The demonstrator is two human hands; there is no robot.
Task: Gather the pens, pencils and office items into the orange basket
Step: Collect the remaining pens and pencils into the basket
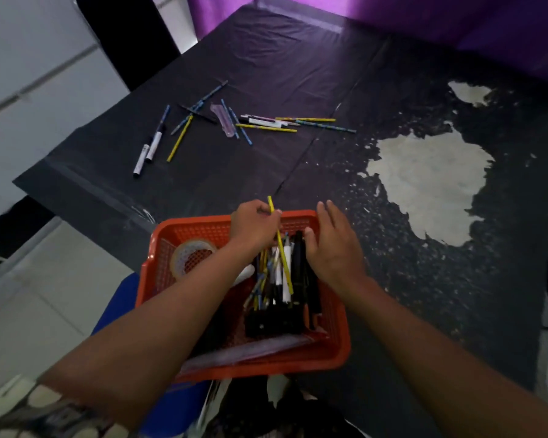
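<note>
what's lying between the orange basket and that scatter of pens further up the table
Nothing: the head view shows only bare black table cover between the orange basket and the scattered pens.

A table (298, 74) under worn black sheeting stands on pale floor tiles (29, 311), purple cloth (424, 14) behind.

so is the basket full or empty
Partly full. The basket holds a tape roll and a heap of pens; bare mesh shows on its left side.
</note>
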